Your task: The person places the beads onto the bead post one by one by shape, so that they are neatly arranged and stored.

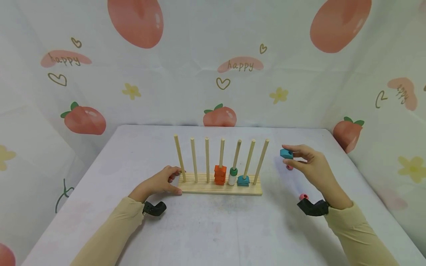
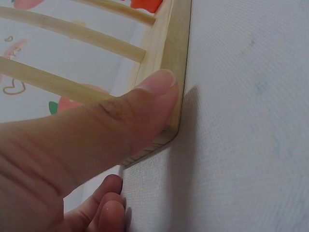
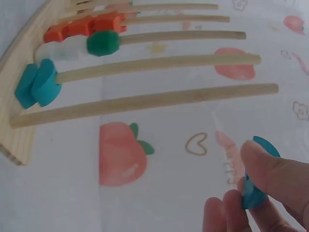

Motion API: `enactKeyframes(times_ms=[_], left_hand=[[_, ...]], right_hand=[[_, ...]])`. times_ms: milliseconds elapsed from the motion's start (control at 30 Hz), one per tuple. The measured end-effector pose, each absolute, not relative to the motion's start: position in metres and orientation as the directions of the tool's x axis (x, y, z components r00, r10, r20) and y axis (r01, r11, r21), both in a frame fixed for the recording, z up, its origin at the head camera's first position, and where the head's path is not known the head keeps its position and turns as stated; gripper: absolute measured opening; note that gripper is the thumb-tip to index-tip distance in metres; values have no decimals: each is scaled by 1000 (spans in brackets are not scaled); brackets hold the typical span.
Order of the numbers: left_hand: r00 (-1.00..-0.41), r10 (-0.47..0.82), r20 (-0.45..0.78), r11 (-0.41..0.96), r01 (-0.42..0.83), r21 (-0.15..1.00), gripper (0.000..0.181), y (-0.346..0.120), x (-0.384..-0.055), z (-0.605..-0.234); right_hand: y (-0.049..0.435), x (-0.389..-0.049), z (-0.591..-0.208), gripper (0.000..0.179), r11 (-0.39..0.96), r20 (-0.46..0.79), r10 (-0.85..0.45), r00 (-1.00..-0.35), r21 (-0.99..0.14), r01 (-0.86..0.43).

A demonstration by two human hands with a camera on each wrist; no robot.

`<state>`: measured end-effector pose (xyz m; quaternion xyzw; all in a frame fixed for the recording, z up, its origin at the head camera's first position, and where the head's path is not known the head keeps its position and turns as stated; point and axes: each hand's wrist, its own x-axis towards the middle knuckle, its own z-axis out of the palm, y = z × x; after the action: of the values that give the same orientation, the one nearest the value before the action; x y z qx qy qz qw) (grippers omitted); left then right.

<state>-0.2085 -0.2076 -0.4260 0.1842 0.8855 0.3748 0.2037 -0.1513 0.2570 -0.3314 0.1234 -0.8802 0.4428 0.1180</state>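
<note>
A wooden peg board (image 1: 219, 189) with several upright pegs stands on the table. My left hand (image 1: 163, 181) grips its left end, the thumb (image 2: 157, 96) on the front edge. My right hand (image 1: 307, 160), raised to the right of the board, pinches a blue bead (image 1: 285, 153) between thumb and fingers; the right wrist view shows this blue piece edge-on. Orange beads (image 1: 220, 175) are stacked on the middle peg. Beside them, a green bead (image 1: 233, 171) tops white ones (image 1: 232, 180). Blue beads (image 3: 46, 83) sit low on the peg second from the right.
Two pink beads lie on the table at right: one pink bead (image 1: 304, 197) near the right wrist, another pink bead (image 1: 289, 167) below the raised hand. A patterned cloth (image 1: 186, 85) hangs behind the table (image 1: 213, 229). Black wrist bands (image 1: 154, 208) are on both arms.
</note>
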Motion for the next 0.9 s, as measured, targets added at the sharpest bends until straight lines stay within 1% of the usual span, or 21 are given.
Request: enactKeyframes(times_ms=[333, 433, 567, 700, 900], left_hand=[[-851, 470, -232, 650, 156, 744, 76, -207, -208, -426], [-850, 475, -227, 646, 163, 745, 76, -206, -207, -425], [-847, 485, -217, 639, 174, 749, 76, -206, -207, -424], [-847, 485, -216, 642, 177, 746, 76, -206, -206, -423], [-849, 481, -219, 644, 173, 745, 76, -207, -207, -424]], right_hand=[[242, -146, -308, 38, 470, 447, -36, -894, -782, -410], [237, -145, -301, 38, 417, 471, -25, -882, -797, -438], [231, -144, -292, 38, 339, 501, -29, -865, -809, -480], [226, -142, -285, 36, 229, 522, -48, -852, -824, -518], [216, -144, -279, 33, 109, 567, -90, -819, -812, -574]])
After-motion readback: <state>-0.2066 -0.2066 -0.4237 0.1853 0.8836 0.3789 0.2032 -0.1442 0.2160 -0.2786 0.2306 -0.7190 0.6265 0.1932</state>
